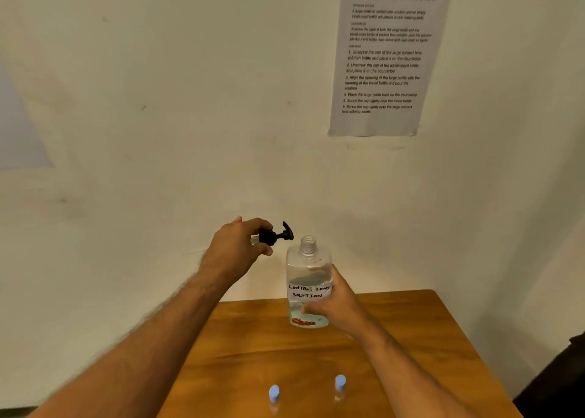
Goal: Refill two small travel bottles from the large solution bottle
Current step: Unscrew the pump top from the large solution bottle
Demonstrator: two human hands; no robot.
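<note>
the wall (158, 101) fills most of my view, with an instruction sheet (384, 53) taped up at the right, placed where i can read the steps while working. below it the wooden tabletop (253, 338) carries everything for the job.

the large solution bottle (308, 284) stands upright toward the back of the tabletop, near the wall. its threaded neck is bare and open, and the liquid sits at roughly label height. my right hand (332, 307) wraps around the bottle's lower half from the right side, fingers curled over the label; i judge that grip is there to steady it while the top came away, and it is ready to lift for pouring.

my left hand (240, 243) is raised up and to the left of the neck, fingers pinching the black pump top (275, 234) by its collar, nozzle pointing toward the bottle. it is held clear of the opening, probably so it can be set down on the tabletop out of the way.

nearest me, two small travel bottles, one on the left (273, 397) and one on the right (339, 386), stand upright and well apart, both with their pale blue caps on. so i reckon the big bottle is open but the small ones are not yet uncapped, and no filling has begun.
</note>
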